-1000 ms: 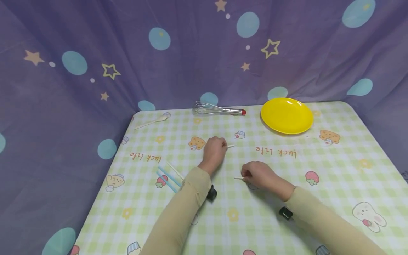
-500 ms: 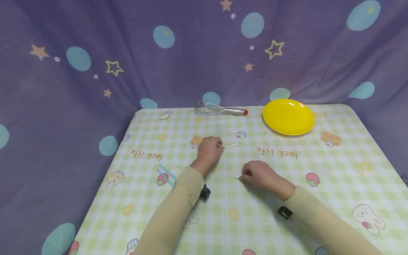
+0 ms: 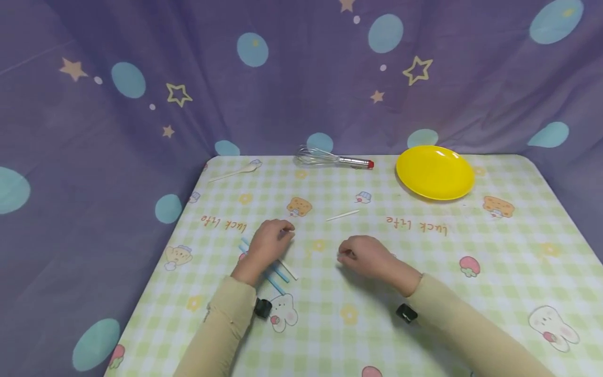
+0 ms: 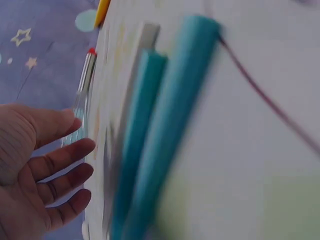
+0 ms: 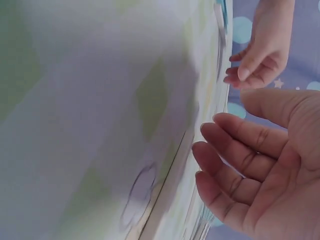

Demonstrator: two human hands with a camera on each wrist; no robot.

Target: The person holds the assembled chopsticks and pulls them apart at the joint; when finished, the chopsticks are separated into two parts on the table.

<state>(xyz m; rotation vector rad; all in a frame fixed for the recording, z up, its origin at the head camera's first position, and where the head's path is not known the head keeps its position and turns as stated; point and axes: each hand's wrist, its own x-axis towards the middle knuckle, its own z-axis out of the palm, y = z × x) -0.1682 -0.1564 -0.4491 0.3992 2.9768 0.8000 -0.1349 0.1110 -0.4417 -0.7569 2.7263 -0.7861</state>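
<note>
In the head view my left hand [image 3: 269, 242] hovers at left centre with its fingers loose and nothing between them. Beneath it lie two slim light-blue sticks [image 3: 276, 284] and a white stick [image 3: 289, 269], partly covered by the hand. The left wrist view shows the blue sticks [image 4: 172, 115] close up, apart from the fingers. My right hand [image 3: 365, 255] is low over the cloth at right of centre, fingers loosely bent and holding nothing. Under its fingers a pale strip [image 5: 167, 200] shows in the right wrist view. Between the hands, farther back, lies another white stick [image 3: 343, 215].
A yellow plate [image 3: 435, 174] sits at the back right of the table. Left of it lies a whisk [image 3: 335, 158] with a red-tipped handle, and a pale spoon [image 3: 237, 171] is at the back left corner. A purple curtain [image 3: 301, 78] hangs behind the table.
My left hand has let go of the white stick at the middle and drawn back left toward the blue sticks. The white stick tip at my right fingertips no longer shows in the head view.
</note>
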